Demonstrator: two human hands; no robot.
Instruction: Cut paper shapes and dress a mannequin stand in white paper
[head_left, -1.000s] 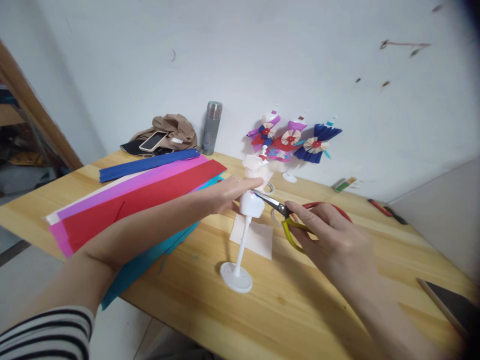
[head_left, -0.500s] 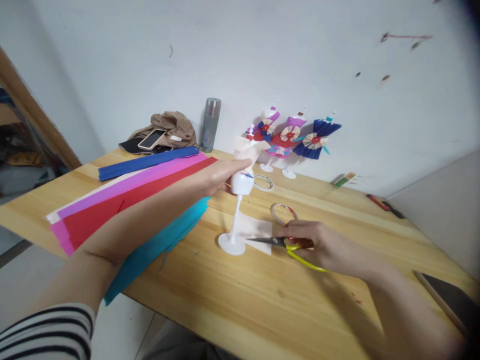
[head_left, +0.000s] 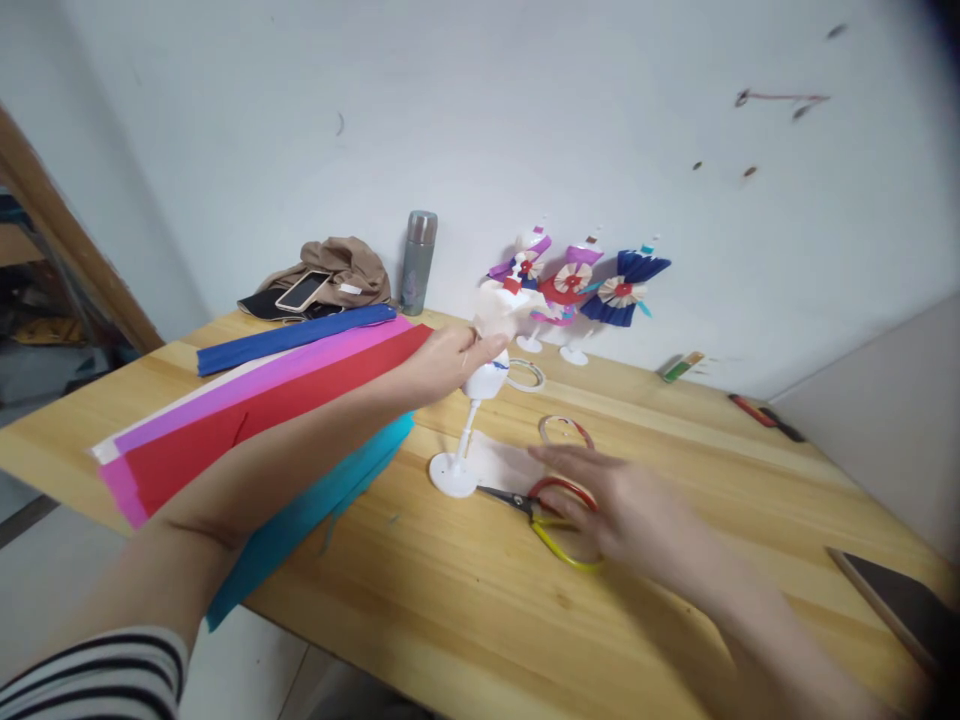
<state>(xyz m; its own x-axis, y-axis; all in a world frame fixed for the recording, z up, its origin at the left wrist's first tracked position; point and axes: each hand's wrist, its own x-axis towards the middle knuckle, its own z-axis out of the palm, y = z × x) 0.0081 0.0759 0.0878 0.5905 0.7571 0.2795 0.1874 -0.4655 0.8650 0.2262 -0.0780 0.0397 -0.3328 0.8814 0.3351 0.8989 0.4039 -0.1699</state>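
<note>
My left hand (head_left: 450, 360) is closed round a small white mannequin (head_left: 486, 382) on a round stand, pressing cream crepe paper (head_left: 504, 308) to its body. The mannequin leans slightly, its base at the table. Scissors (head_left: 517, 502) with one red and one yellow handle loop lie beside the base. Over their handles is my right hand (head_left: 607, 495), fingers stretched out and somewhat blurred, not gripping them. A cream paper piece (head_left: 504, 460) lies under the scissors' blades. Behind it are a tape roll (head_left: 566, 432) and a second tape roll (head_left: 526, 375).
Red crepe paper (head_left: 292, 415), a blue roll (head_left: 296, 338) and turquoise paper (head_left: 322, 510) lie at left. Dressed mannequins, including a blue one (head_left: 626, 288), stand by the wall. A flask (head_left: 418, 262), phone (head_left: 303, 292), cap and cloth are at back. A dark tablet-like device (head_left: 896, 605) lies right.
My right hand has brought the scissors left and down to the table by the stand and loosened its grip. My left hand still holds the mannequin, now tilted a little more.
</note>
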